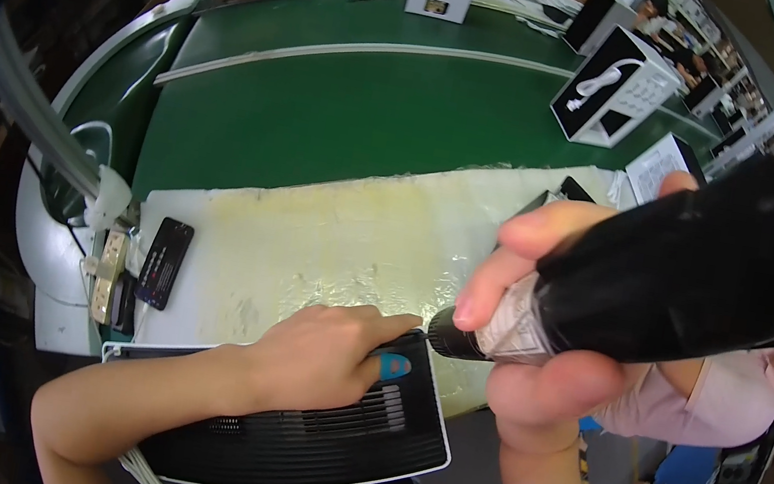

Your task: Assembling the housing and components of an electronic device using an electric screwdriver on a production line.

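Note:
A black slatted panel with a white rim (273, 452), apparently one face of an appliance housing, lies at the near edge of the work surface. My left hand (319, 353) grips its far edge. The thumb, with a blue wrap around it, presses on the panel, and the index finger reaches to the far right corner; the other fingers are hidden. My right hand (559, 371) is closed around a black electric screwdriver (676, 273), tilted with its nose down to the left. The nose meets that corner beside my left fingertip; any screw there is too small to see.
A padded whitish mat (338, 234) covers the near bench, with a phone (164, 262) and a power strip (108, 277) at left. Beyond runs a green conveyor (359, 101) carrying white-and-black housings (613, 90). A person in pink (706, 404) is close at right.

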Demonstrator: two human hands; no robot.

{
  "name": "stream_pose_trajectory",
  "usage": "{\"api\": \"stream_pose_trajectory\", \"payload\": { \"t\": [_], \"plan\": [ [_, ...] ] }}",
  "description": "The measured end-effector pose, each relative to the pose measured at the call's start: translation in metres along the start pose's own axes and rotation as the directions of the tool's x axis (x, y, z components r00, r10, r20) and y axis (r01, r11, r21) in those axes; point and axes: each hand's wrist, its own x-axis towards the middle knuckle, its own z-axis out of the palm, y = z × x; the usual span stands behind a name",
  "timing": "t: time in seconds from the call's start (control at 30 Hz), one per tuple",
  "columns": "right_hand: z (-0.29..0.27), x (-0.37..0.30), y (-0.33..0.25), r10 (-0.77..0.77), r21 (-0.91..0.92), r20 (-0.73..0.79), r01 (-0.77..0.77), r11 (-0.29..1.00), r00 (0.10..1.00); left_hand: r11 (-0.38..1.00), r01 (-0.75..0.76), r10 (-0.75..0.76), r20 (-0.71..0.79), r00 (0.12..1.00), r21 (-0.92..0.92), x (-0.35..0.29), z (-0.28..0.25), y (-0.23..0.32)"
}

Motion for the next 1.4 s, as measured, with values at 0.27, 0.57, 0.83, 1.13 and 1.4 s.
{"api": "stream_pose_trajectory", "payload": {
  "t": [0.27, 0.57, 0.83, 1.13, 1.4],
  "plan": [
    [-0.054, -0.02, 0.082, -0.249, -0.359, -0.479, 0.071, 0.931, 0.842, 0.999, 0.03, -0.031, -0.029, 0.999, -0.014, -0.011, -0.012, 0.002],
    [-0.054, -0.071, 0.109, -0.205, -0.348, -0.37, 0.069, 0.935, 0.906, 0.986, 0.16, -0.158, 0.052, 0.986, -0.047, -0.101, -0.061, -0.02],
    [-0.009, -0.009, -0.011, -0.188, -0.264, -0.506, 0.057, 0.963, 0.842, 0.997, 0.019, -0.03, -0.148, 0.988, -0.078, -0.114, -0.042, -0.043],
    [0.107, 0.02, -0.068, -0.089, 0.452, 0.029, 0.066, 0.889, 0.996, 0.997, 0.02, -0.036, -0.223, 0.974, -0.074, -0.131, -0.028, -0.059],
    [0.16, 0.004, -0.065, 0.014, 0.312, 0.189, -0.074, 0.947, 0.982, 0.999, 0.024, -0.034, -0.26, 0.965, -0.043, -0.132, -0.022, -0.064]
  ]
}}
